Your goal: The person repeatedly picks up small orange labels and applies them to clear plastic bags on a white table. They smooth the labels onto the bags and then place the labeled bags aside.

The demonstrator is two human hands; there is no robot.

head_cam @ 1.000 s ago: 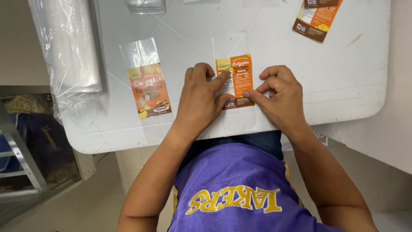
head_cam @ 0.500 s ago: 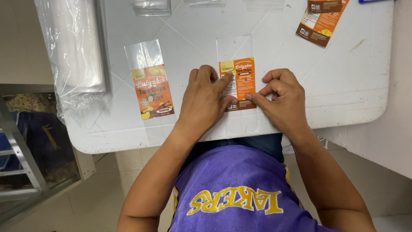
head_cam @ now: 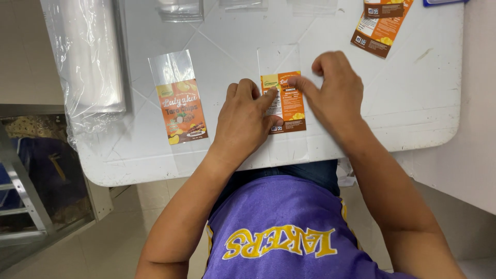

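An orange label (head_cam: 287,102) lies on a clear plastic bag (head_cam: 281,103) near the front edge of the white table (head_cam: 413,103), right in front of the person; the label is longer than it is wide, and its long side runs away from the person, with the top end pointing to the far side of the table and leaning a tiny bit to the left.

The left hand (head_cam: 243,121) lies flat on the bag, just left of the label; its fingers are spread out and one fingertip presses on the label's left edge; it holds nothing, it just pushes down. The right hand (head_cam: 333,90) is loosely curled; one finger sticks out and touches the top of the label; the other fingers are bent in; it grips nothing.

A moment ago the right hand was lower down, by the label's right side near the bottom; now it has moved up to the top end. The left hand has stayed in almost the same spot; the label has stayed put too.

To the left, well apart from the hands, lies a finished bag (head_cam: 178,101) with an orange label on it; it also points away from the person. Further left is a pile of clear bags (head_cam: 88,57) at the table's edge. At the far right corner lie loose orange and brown labels (head_cam: 380,26).
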